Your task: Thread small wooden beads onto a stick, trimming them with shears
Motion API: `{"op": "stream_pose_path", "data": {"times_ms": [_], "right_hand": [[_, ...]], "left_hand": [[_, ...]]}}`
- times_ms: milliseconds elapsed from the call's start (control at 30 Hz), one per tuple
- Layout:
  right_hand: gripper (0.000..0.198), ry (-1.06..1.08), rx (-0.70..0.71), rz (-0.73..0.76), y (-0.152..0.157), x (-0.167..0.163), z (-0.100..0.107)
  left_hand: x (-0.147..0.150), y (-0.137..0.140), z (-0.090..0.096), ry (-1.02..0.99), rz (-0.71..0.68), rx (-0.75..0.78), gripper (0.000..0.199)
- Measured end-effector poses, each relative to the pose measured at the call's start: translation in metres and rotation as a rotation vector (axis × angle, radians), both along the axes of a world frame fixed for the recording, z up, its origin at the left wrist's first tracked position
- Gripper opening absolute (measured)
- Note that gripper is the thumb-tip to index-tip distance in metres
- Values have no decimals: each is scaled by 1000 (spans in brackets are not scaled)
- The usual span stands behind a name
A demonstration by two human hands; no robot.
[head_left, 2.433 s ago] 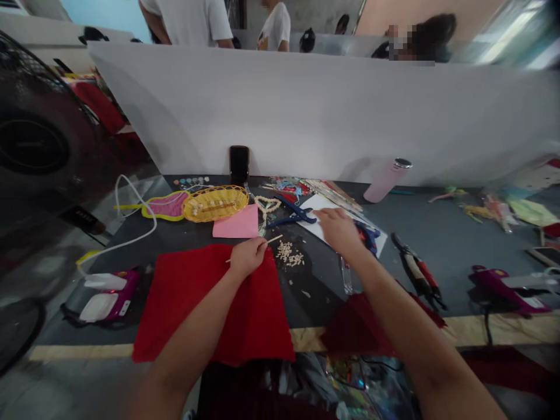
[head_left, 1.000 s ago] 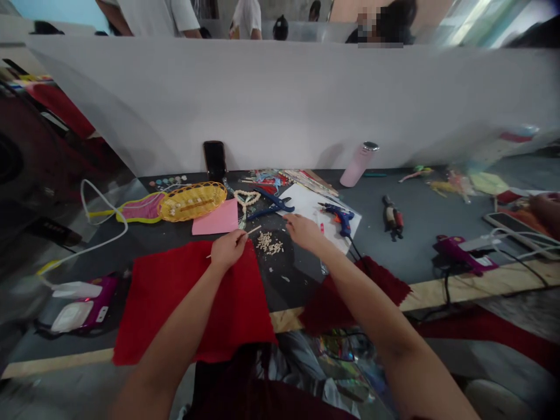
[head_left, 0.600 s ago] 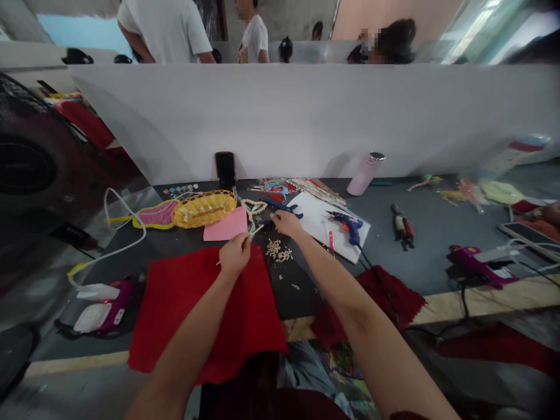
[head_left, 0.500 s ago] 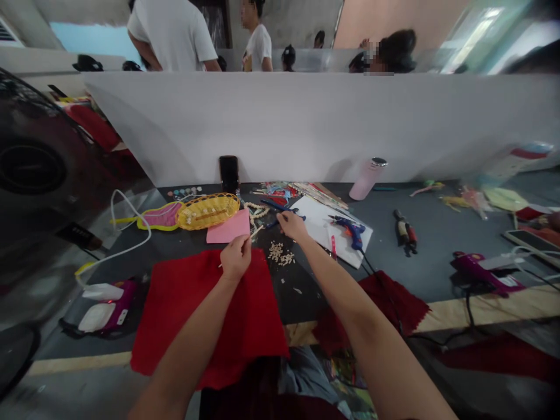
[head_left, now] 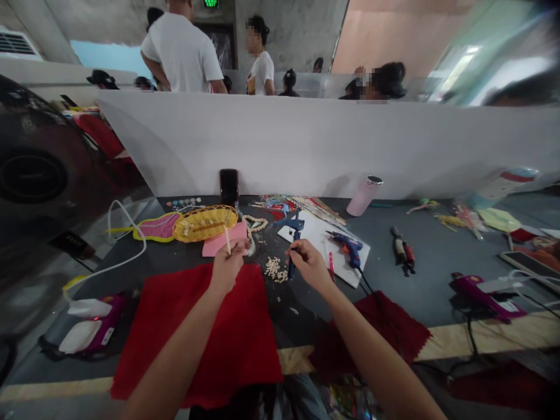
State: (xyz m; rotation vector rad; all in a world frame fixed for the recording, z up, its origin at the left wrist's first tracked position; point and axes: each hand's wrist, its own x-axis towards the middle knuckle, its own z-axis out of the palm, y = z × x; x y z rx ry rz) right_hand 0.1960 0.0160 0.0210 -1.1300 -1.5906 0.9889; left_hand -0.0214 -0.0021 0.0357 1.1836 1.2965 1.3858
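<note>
My left hand (head_left: 226, 269) pinches a short, thin pale wooden stick (head_left: 227, 238), which points up above the fingers, over the red cloth (head_left: 196, 326). In my right hand (head_left: 310, 262) is a pair of dark blue pliers (head_left: 291, 265), held off the table; their jaws are too small to make out. A small pile of pale cut bits (head_left: 275, 269) lies on the dark table between my hands. Behind my left hand are a pink paper pad (head_left: 214, 247) and a yellow woven basket (head_left: 205, 224) with small pale pieces in it.
A blue glue gun (head_left: 350, 245) rests on white sheets (head_left: 361, 265), its cord running toward me. Farther back stand a phone (head_left: 228, 185) and a pink bottle (head_left: 364, 197). Another pair of pliers (head_left: 403, 249) lies at right. Purple power strips (head_left: 485, 296) sit at both sides.
My right hand has taken up the blue pliers from the table and drawn them toward me. The stick in my left hand has turned more upright. The view has tilted up slightly.
</note>
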Motion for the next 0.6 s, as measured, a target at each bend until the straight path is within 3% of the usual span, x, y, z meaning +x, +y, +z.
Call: {"op": "stream_pose_path", "data": {"times_ms": [133, 233, 367, 600], "right_hand": [[16, -45, 113, -32, -13, -9, -11], [19, -155, 190, -16, -17, -11, -16], [20, -308, 261, 16, -21, -11, -19], [31, -401, 387, 98, -20, -9, -31]], "left_hand": [[7, -5, 5, -331, -285, -257, 48], [11, -10, 3, -405, -328, -351, 47], [12, -16, -1, -464, -445, -366, 48], [10, -21, 1, -412, -382, -325, 43]]}}
